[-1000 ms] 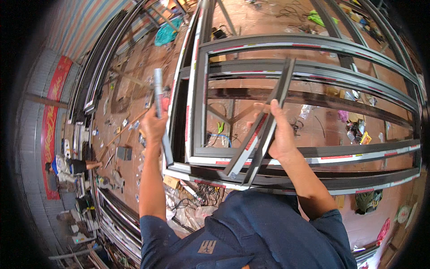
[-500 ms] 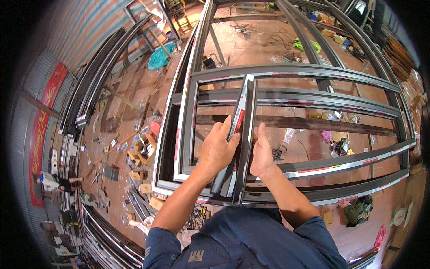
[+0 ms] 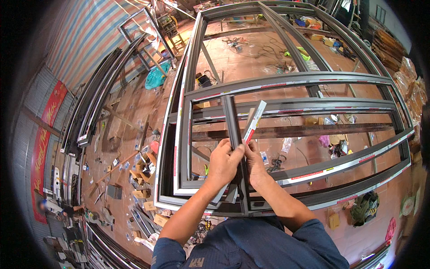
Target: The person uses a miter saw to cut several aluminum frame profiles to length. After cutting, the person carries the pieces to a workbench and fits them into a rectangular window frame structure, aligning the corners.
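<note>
My left hand [image 3: 225, 162] is closed around a bundle of short metal profile strips over the near part of a large window frame [image 3: 286, 80]. Its thumb presses on a dark grey profile strip [image 3: 230, 114], which leans to the left at its far end. My right hand [image 3: 256, 165] is closed from the other side on the same bundle, its fingers partly hidden behind the strips. A strip with white and red protective film [image 3: 254, 123] crosses the dark one and points up to the right. Other strip ends show below my hands, close to my body.
Long dark profiles [image 3: 96, 94] stand at the left. Cardboard boxes [image 3: 142, 193] and scraps litter the tiled floor at left. A teal bag [image 3: 157, 76] lies farther back. Through the frame show cables and a purple bag [image 3: 324, 141]. A dark green bundle [image 3: 365, 209] lies at the right.
The strips have swung from nearly side by side into a crossing shape, the dark one tipping left. My right hand has gone from an open palm to closed on them.
</note>
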The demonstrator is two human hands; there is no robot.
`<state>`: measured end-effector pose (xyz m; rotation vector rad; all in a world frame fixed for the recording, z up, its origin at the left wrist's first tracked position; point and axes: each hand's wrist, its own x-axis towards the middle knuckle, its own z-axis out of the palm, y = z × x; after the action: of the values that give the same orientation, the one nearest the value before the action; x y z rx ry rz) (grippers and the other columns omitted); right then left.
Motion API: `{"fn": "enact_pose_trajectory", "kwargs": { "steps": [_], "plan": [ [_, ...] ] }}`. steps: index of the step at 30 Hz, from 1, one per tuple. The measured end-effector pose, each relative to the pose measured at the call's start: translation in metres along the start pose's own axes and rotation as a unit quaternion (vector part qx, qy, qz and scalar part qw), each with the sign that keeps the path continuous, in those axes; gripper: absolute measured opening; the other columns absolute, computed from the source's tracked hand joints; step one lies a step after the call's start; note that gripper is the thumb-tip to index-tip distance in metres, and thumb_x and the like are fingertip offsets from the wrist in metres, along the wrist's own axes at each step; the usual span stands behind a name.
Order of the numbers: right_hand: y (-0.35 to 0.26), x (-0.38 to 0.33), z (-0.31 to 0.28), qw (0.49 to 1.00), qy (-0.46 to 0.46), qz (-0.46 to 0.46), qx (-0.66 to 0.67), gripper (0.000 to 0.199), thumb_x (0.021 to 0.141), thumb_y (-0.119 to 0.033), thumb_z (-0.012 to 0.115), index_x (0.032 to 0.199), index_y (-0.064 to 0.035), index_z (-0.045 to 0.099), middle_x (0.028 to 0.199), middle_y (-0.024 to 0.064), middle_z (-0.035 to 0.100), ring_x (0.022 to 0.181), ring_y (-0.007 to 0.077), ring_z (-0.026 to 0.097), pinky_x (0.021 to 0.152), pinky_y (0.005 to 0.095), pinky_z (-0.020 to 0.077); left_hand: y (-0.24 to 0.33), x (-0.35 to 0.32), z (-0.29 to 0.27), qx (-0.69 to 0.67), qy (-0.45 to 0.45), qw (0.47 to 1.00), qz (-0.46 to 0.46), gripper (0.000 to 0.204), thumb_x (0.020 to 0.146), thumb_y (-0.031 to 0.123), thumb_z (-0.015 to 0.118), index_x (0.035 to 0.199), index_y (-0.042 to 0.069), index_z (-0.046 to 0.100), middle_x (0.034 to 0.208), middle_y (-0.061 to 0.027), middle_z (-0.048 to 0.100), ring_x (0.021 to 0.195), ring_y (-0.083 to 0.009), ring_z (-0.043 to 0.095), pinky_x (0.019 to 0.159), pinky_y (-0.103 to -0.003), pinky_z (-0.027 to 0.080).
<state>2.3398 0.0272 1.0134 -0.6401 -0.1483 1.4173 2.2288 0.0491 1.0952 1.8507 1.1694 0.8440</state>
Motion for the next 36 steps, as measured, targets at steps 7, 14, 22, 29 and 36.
{"fn": "enact_pose_trajectory", "kwargs": {
  "steps": [7, 14, 22, 29, 36],
  "plan": [
    [-0.013, -0.002, -0.004, 0.993, 0.109, 0.011, -0.055, 0.033, 0.094, -0.016, 0.077, 0.123, -0.0108, 0.061, 0.104, 0.0037, 0.065, 0.100, 0.0191, 0.065, 0.090, 0.0401, 0.0553, 0.001, 0.010, -0.083, -0.379, 0.104, 0.897, -0.204, 0.053, 0.112, 0.056, 0.048, 0.116, 0.005, 0.057, 0.086, -0.0142, 0.073, 0.063, -0.0233, 0.070, 0.056, -0.035, 0.058],
    [-0.006, -0.005, -0.004, 0.995, 0.091, 0.008, -0.050, 0.031, 0.093, -0.016, 0.076, 0.121, -0.0122, 0.063, 0.108, 0.0024, 0.068, 0.104, 0.0173, 0.067, 0.094, 0.0365, 0.0564, -0.127, -0.002, -0.230, -0.281, 0.208, 0.914, -0.205, 0.042, 0.109, 0.044, 0.056, 0.119, 0.005, 0.067, 0.073, -0.0006, 0.060, 0.057, -0.0129, 0.058, 0.051, -0.030, 0.046],
    [-0.007, -0.002, -0.001, 0.990, 0.079, 0.049, -0.104, 0.030, 0.096, -0.024, 0.075, 0.121, -0.0125, 0.063, 0.107, 0.0038, 0.071, 0.091, 0.0155, 0.066, 0.078, 0.0344, 0.0592, -0.217, -0.020, -0.225, 0.286, 0.103, 0.929, -0.213, 0.055, 0.097, 0.024, 0.065, 0.146, 0.002, 0.060, 0.121, -0.0305, 0.073, 0.115, -0.0471, 0.071, 0.100, -0.050, 0.054],
    [-0.010, -0.002, 0.003, 0.989, 0.076, 0.057, -0.114, 0.028, 0.096, -0.027, 0.075, 0.116, -0.0114, 0.065, 0.106, 0.0048, 0.073, 0.090, 0.0157, 0.065, 0.080, 0.0338, 0.0571, -0.238, 0.003, -0.216, 0.284, 0.118, 0.942, -0.132, 0.065, 0.084, 0.035, 0.082, 0.134, -0.004, 0.070, 0.120, -0.0316, 0.074, 0.115, -0.0442, 0.072, 0.102, -0.049, 0.054],
    [-0.010, -0.004, 0.004, 0.987, 0.077, 0.070, -0.122, 0.026, 0.095, -0.025, 0.075, 0.116, -0.0125, 0.065, 0.107, 0.0055, 0.074, 0.089, 0.0154, 0.065, 0.082, 0.0343, 0.0553, -0.264, 0.019, -0.207, 0.384, 0.161, 0.905, -0.084, 0.042, 0.090, 0.032, 0.075, 0.117, 0.000, 0.077, 0.104, -0.0271, 0.071, 0.104, -0.0456, 0.070, 0.093, -0.054, 0.056]
  ]
}}
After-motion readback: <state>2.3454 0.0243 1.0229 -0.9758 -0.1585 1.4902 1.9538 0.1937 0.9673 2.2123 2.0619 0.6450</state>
